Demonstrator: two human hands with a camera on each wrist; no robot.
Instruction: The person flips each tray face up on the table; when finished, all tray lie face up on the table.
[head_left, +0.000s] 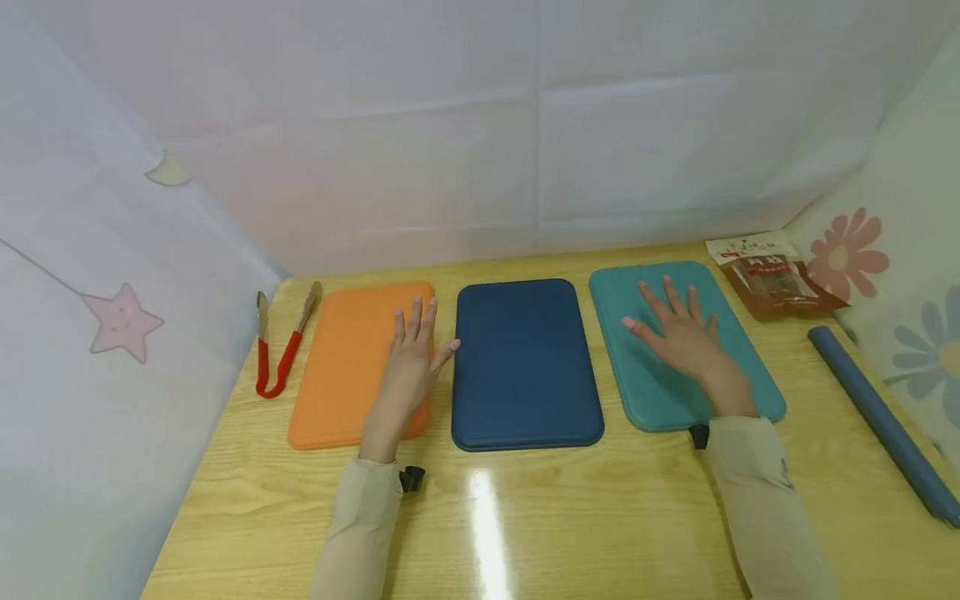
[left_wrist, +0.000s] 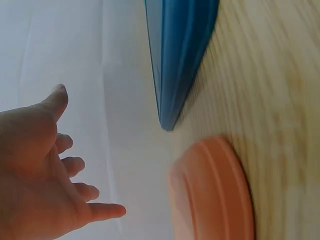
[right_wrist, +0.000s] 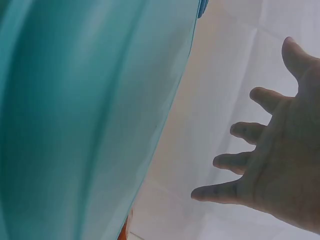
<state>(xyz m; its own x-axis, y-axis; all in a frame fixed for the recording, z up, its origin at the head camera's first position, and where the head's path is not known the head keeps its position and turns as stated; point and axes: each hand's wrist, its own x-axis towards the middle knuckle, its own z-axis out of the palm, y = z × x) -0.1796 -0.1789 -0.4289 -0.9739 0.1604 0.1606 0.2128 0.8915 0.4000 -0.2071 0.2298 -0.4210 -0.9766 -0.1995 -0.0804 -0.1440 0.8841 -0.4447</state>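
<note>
Three flat rounded rectangular boxes or cases lie side by side on a wooden table: an orange one (head_left: 337,375), a dark blue one (head_left: 525,367) and a teal one (head_left: 675,392). My left hand (head_left: 407,371) hovers over the right side of the orange one, fingers spread, its thumb near the blue one's left edge. Above the teal one, my right hand (head_left: 686,342) is held with fingers spread. Both wrist views show a gap between the palm and the surface below: the left hand (left_wrist: 45,175) and the right hand (right_wrist: 280,155) hold nothing.
Metal tongs with red handles (head_left: 279,375) lie left of the orange case. At the back right is a brown and white food packet (head_left: 772,279). A long dark blue-grey roll (head_left: 885,421) lies along the right edge. Fabric walls (head_left: 450,150) enclose the table's back and sides.
</note>
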